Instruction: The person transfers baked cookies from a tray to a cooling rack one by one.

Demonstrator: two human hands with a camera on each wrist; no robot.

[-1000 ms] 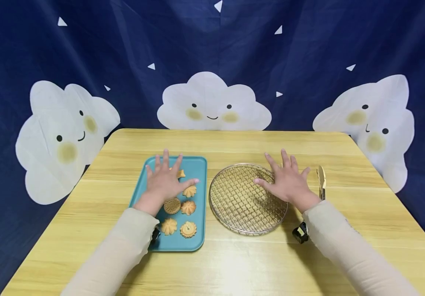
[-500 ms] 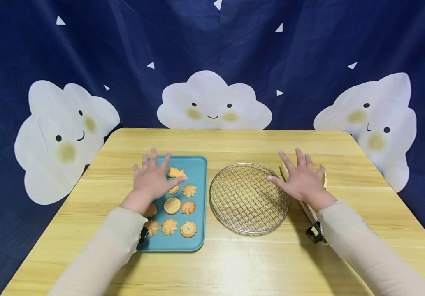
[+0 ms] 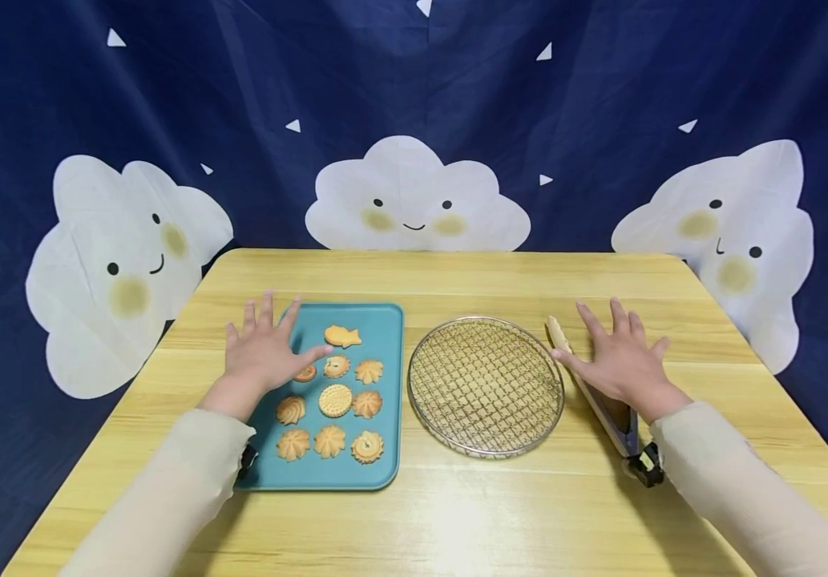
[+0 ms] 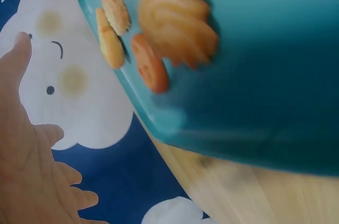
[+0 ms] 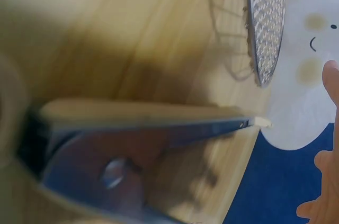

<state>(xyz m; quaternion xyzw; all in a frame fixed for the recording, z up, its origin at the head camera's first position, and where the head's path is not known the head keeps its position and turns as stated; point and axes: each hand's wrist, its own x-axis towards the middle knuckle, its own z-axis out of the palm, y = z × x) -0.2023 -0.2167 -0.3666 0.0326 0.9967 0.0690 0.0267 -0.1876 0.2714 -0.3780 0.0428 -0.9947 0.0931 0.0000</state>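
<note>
My left hand point(image 3: 260, 357) hovers with spread fingers over the left edge of a teal tray point(image 3: 393, 385). On the tray lie several cookies in rows, among them a fish-shaped cookie point(image 3: 342, 336) at the far end and a round waffle-patterned cookie point(image 3: 335, 401). My right hand point(image 3: 623, 361), fingers also spread, hangs over a pair of tongs point(image 3: 623, 437) and partly hides them from the head view. The tongs have metal arms and pale tips, and show large in the right wrist view. Neither hand holds anything.
Between tray and tongs a round wire cooling rack point(image 3: 486, 385) rests on the wooden table point(image 3: 450, 521). A dark blue curtain point(image 3: 414, 64) with smiling white clouds hangs behind the far edge.
Both hands have moved apart, the left one leftward and the right one rightward. More cookies on the tray now show, and more of the tongs is uncovered.
</note>
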